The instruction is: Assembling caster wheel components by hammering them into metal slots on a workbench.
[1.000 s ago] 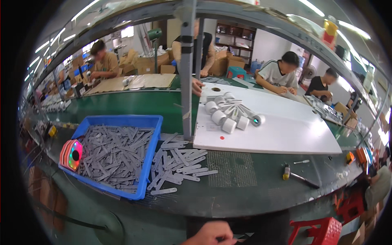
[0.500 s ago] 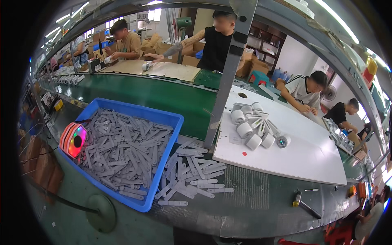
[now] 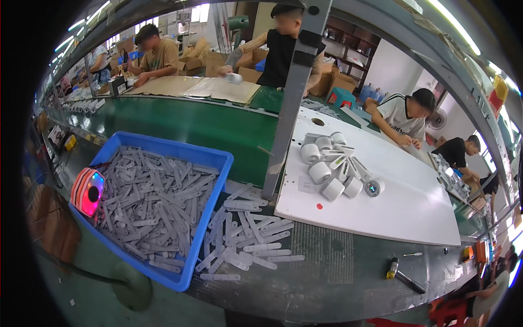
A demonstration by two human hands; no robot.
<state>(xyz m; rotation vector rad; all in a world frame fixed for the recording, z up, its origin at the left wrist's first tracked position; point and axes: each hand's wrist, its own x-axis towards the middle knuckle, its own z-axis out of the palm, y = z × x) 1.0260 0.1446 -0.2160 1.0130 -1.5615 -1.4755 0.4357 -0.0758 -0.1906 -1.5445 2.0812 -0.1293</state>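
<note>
Head view shows neither of the wearer's hands, so their state cannot be told; grey strips (image 3: pixel 248 240) lie loose beside a blue bin (image 3: pixel 210 158) of more.

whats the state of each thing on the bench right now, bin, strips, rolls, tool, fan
blue bin: open-topped, heaped with grey strips
grey strips: a loose pile spilled on the bench beside the bin
white rolls: clustered on the white board, some upright, some on their sides
white board: lying flat
small tool: lying flat, unheld
small fan: lit up in colours
</note>
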